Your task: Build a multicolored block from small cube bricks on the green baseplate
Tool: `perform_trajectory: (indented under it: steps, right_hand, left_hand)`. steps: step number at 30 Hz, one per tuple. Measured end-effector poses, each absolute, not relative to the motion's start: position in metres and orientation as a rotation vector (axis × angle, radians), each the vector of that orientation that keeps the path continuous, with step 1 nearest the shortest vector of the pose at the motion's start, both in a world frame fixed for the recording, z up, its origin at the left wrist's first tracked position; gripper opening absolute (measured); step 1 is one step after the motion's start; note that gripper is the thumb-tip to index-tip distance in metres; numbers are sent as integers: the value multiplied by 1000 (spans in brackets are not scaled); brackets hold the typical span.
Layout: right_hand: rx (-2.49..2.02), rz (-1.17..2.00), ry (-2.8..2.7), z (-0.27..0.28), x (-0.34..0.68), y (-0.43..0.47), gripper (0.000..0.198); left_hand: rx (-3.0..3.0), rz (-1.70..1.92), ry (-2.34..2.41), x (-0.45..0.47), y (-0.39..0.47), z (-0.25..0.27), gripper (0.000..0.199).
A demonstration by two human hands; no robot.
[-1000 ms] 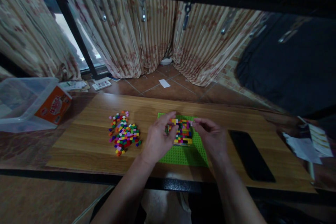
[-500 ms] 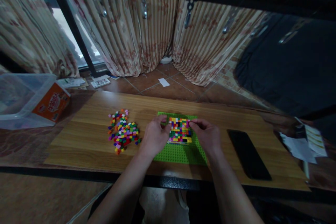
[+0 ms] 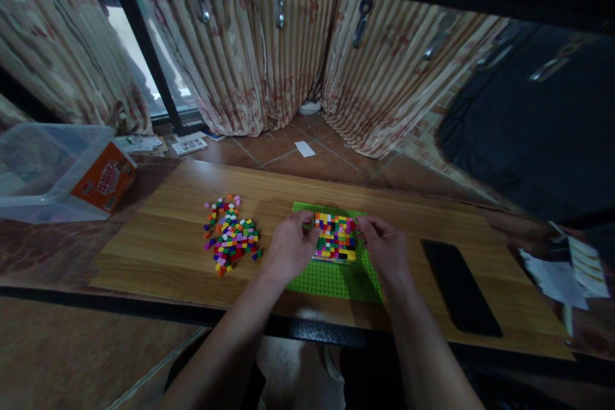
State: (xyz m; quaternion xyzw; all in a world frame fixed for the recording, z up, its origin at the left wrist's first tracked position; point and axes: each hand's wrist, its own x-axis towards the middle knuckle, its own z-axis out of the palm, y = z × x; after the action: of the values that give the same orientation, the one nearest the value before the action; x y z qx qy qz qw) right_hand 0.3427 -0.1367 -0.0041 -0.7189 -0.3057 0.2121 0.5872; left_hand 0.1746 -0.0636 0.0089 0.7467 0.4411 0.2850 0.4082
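A block of many-coloured toy bricks (image 3: 335,237) stands on a green baseplate (image 3: 336,285) in front of me. My left hand (image 3: 292,248) is at its left side, thumb against the block's edge and fingers curled. On the opposite side, my right hand (image 3: 388,248) has its thumb and forefinger drawn together close to the block's upper right corner. Whatever lies between those fingertips is too small to make out. Left of the baseplate lies a loose heap of small coloured bricks (image 3: 235,237) on the wooden board.
A black phone-like slab (image 3: 461,287) lies on the wooden board (image 3: 163,243) to my right. At far left stands a clear plastic tub (image 3: 57,189) with an orange label. Papers (image 3: 552,275) lie at far right. Metal clips (image 3: 364,19) hang from a dark bar overhead.
The view has shifted slightly, moving the scene right. My right fingertips have drawn a little away from the block's right edge. My left hand stays at the block's left side.
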Motion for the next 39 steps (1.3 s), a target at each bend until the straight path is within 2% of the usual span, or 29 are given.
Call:
perform_trajectory:
  steps: [7,12,28,33,39]
  right_hand:
    - [-1630,565,-629,-9,341,-130,30]
    - [-1606,627,-569,-12,343,-130,36]
    - [-1635,632,-703,-17,344,-132,44]
    - [-1616,502,-540,-9,351,-134,44]
    - [-1556,195,-713,8,331,-143,29]
  left_hand:
    - [1860,692,1077,175,-64,10,25]
    - [1866,693,1056,175,-65,10,24]
    - [1938,692,1044,171,-65,7,20]
    - [1891,793,1098,156,-48,4,24]
    - [1724,1085,1144,134,-22,-4,24]
